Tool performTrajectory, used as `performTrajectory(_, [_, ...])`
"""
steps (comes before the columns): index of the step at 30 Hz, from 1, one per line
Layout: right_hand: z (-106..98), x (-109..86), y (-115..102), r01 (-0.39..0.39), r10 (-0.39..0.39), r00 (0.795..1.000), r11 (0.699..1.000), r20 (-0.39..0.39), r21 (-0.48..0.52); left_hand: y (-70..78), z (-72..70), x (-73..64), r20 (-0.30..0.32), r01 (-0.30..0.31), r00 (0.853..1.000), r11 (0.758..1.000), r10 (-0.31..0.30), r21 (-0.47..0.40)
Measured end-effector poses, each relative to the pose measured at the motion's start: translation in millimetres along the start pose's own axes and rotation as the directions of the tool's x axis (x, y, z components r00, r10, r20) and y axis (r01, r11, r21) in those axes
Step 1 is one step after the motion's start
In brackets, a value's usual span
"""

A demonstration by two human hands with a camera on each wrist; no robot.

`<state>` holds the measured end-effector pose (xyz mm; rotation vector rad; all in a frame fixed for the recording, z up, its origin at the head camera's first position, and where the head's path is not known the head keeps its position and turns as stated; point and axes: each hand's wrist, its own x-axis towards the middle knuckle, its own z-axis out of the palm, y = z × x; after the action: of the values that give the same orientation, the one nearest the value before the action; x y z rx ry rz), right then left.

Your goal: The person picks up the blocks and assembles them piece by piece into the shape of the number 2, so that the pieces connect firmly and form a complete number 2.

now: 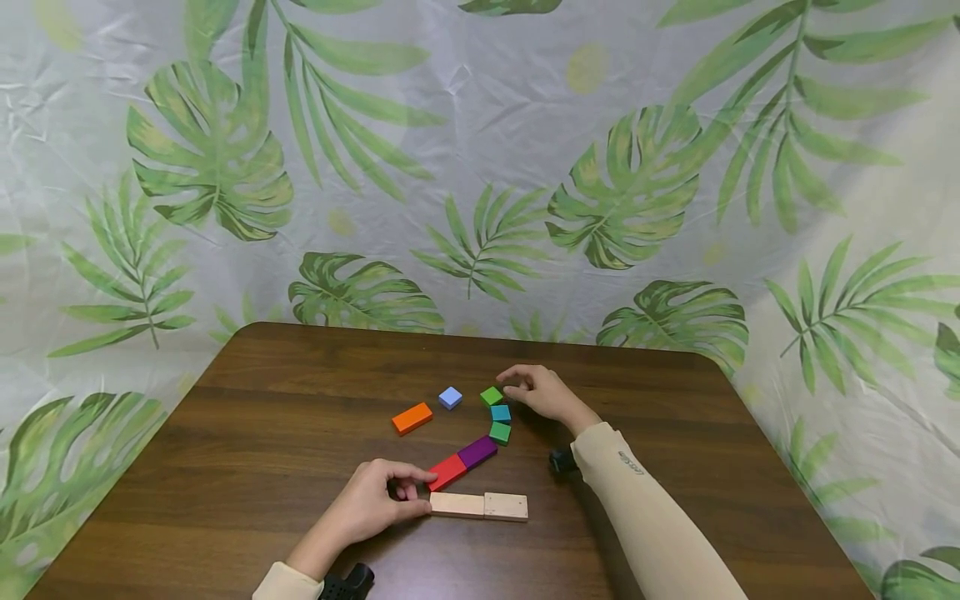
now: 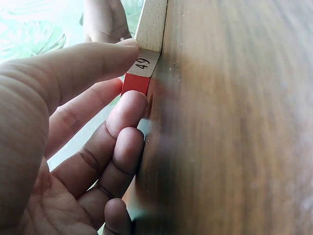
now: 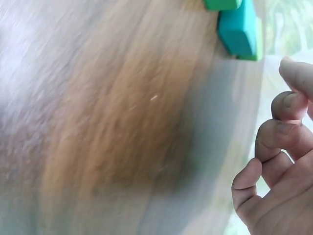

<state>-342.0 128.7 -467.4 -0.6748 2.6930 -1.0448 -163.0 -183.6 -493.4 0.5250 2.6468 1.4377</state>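
My left hand (image 1: 380,502) is at the left ends of two rows of blocks. Its index fingertip touches the red block (image 1: 447,472), and its thumb meets the end of a plain wooden block (image 1: 457,504). In the left wrist view that wooden block's end (image 2: 142,63) bears the number 49. A purple block (image 1: 477,452) continues the red one, and a second wooden block (image 1: 506,507) continues the first. My right hand (image 1: 546,392), fingers loosely bent and holding nothing, hovers beside a light green block (image 1: 491,396). A teal block (image 1: 500,413) and a green block (image 1: 499,432) curve down from it.
An orange block (image 1: 412,418) and a light blue block (image 1: 450,397) lie left of the curve on the brown wooden table (image 1: 300,400). Behind the table's far edge hangs a leaf-patterned cloth (image 1: 480,150).
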Motion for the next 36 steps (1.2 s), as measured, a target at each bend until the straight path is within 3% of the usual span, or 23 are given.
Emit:
performTrajectory(11, [14,13.2,-41,0.088,-0.091,0.994,0.995,0.064,0.043,-1.3,-1.3,0.2,-0.002,0.002,1.000,1.000,-0.002,0.003])
performTrajectory(36, [73,36.5,-91,0.095,-0.109,0.968,0.993,0.225,0.072,-3.2,-1.2,1.4,0.017,-0.016,1.000,1.000,0.016,-0.008])
